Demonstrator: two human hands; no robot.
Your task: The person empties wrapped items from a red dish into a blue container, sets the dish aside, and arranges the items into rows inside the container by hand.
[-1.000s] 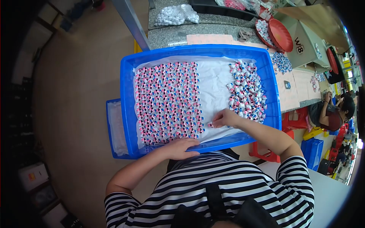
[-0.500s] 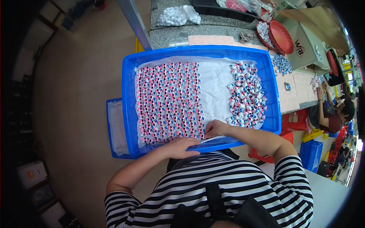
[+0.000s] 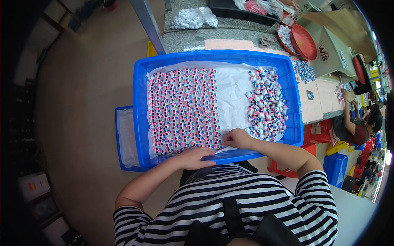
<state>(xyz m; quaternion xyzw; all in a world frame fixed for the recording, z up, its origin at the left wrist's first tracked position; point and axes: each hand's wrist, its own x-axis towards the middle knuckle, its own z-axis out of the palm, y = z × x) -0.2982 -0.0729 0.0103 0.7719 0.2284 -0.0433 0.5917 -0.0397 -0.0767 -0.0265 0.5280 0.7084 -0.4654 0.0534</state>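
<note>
A blue tray (image 3: 292, 65) lined with white cloth (image 3: 232, 92) stands in front of me. Rows of small pink, white and blue figures (image 3: 182, 106) cover its left side, and a loose heap of similar figures (image 3: 266, 102) lies at its right. My left hand (image 3: 196, 158) rests on the tray's near rim, fingers stretched out, holding nothing. My right hand (image 3: 238, 138) is closed over the cloth beside the lower right end of the rows; what its fingertips hold, if anything, is hidden.
A second blue tray (image 3: 119, 123) sits lower at the left. Behind are a bag of white pieces (image 3: 193, 18), a red bowl (image 3: 303, 42), a carton (image 3: 328, 53) and a metal post (image 3: 148, 24). Another person (image 3: 357, 127) works at the right, near red stools (image 3: 322, 130).
My right hand has moved left and slightly down to the end of the rows, its fingers no longer showing a figure. My left hand stays on the rim. The other person's arms have moved.
</note>
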